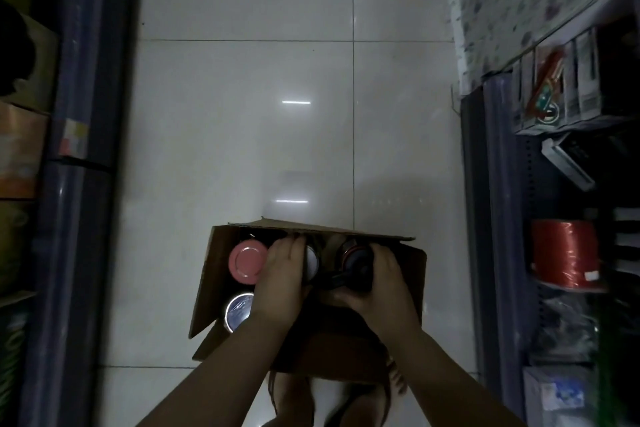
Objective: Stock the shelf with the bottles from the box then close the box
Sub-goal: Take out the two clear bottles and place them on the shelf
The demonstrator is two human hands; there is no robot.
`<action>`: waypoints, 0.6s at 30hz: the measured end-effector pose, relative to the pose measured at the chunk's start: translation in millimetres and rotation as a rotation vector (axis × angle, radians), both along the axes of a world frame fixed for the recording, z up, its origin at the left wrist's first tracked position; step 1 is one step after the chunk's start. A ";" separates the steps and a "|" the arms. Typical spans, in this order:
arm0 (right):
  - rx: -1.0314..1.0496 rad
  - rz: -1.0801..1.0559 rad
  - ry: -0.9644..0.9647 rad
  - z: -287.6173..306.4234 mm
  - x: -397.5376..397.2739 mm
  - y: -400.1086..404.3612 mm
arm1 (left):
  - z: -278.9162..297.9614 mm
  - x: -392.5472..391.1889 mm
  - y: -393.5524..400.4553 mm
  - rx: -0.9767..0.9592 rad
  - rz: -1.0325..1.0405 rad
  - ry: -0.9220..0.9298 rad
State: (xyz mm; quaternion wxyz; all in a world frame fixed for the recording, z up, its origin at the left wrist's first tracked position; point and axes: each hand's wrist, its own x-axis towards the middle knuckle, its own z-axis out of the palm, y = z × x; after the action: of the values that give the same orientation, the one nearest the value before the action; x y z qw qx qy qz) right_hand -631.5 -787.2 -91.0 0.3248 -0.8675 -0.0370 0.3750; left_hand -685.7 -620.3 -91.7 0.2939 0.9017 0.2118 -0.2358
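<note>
An open cardboard box (414,274) sits on the tiled floor below me, flaps up. Inside stand a pink-lidded bottle (248,263) at the left and a silver-topped bottle (238,309) nearer me. My left hand (280,279) reaches into the box, fingers curled over a white-topped bottle (311,263). My right hand (375,284) grips a dark bottle (353,269) with a black handle on its lid, at the box's right side. The rest of the box's inside is dark and hidden by my arms.
Shelving (554,184) with a red wrapped item (564,253) and packaged goods stands to the right. Another shelf unit (69,149) with boxes lines the left. White floor tiles (277,97) stretch ahead. My feet (294,399) show below the box.
</note>
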 end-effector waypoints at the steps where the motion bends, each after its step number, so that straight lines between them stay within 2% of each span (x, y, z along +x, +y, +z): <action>1: -0.020 0.012 -0.016 -1.0 0.4 -0.7 | -0.5 1.8 -0.1 0.000 0.001 0.001; 6: -0.008 0.012 -0.036 1.6 5.3 -1.2 | 3.7 0.8 2.5 -0.053 0.063 -0.014; 9: 0.044 -0.010 -0.064 26.0 5.2 -0.7 | 22.2 -5.1 5.2 -0.079 0.084 -0.039; 13: 0.099 -0.052 -0.115 81.5 -0.7 -5.6 | 80.7 -9.9 3.3 -0.086 0.095 -0.099; 18: 0.131 -0.107 -0.217 188.4 -3.3 -15.7 | 187.9 -10.5 1.1 -0.146 0.110 -0.204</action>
State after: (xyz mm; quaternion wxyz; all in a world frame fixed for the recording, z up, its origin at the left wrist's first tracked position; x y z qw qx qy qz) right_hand -634.7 -802.9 97.4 0.3944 -0.8806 -0.0499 0.2577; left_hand -696.2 -619.2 96.2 0.3911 0.8844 0.2123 -0.1411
